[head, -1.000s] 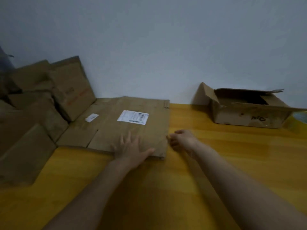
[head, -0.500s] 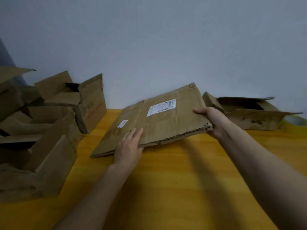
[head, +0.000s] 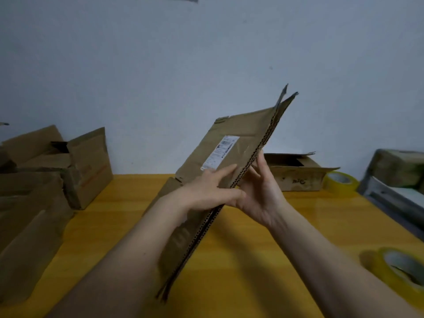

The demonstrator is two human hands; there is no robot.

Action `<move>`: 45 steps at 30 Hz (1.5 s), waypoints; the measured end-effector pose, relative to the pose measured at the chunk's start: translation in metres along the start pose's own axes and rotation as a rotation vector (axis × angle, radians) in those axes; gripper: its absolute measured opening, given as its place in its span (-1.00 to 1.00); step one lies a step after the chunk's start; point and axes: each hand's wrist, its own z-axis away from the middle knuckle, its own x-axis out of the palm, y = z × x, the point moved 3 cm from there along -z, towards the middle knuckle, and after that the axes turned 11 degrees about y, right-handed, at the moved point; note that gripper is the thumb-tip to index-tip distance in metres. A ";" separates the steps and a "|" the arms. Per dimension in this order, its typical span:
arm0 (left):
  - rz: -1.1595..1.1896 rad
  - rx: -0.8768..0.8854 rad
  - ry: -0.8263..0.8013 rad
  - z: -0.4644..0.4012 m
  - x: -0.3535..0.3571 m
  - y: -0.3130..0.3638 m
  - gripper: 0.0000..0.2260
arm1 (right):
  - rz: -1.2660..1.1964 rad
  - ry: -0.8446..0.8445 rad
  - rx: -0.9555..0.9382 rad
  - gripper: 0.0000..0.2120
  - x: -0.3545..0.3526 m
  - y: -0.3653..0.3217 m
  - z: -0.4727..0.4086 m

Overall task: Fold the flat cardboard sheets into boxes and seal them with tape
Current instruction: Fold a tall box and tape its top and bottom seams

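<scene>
Two forearms bare — no sleeves, watch, rings visible.

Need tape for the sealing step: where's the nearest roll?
Head view, lower right: a yellow tape roll lies on the table beside the right forearm. Another roll sits farther back, by the open box.

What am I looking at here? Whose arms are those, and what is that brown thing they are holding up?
There is no machine here. A person wears a camera on their head, so you see their own two arms reaching out in front. The left hand and the right hand hold up a flattened cardboard box, one hand on each side, standing on its edge. It has a white label stuck on it. Below is a yellow table. On it, at the left, are cardboard boxes; behind the hands lies an open box. At the right are two rolls of yellow tape, for sealing boxes shut.
</scene>
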 end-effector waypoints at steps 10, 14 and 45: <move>0.031 -0.234 -0.097 -0.094 0.057 0.040 -0.04 | -0.049 0.134 0.074 -0.49 -0.068 -0.075 -0.028; 0.071 -0.304 -0.146 -0.117 0.042 0.085 0.08 | -0.049 0.218 0.131 -0.43 -0.062 -0.119 -0.025; 1.063 -0.941 0.577 0.064 -0.018 0.124 -0.61 | 1.046 0.387 0.292 -0.71 -0.048 -0.229 0.102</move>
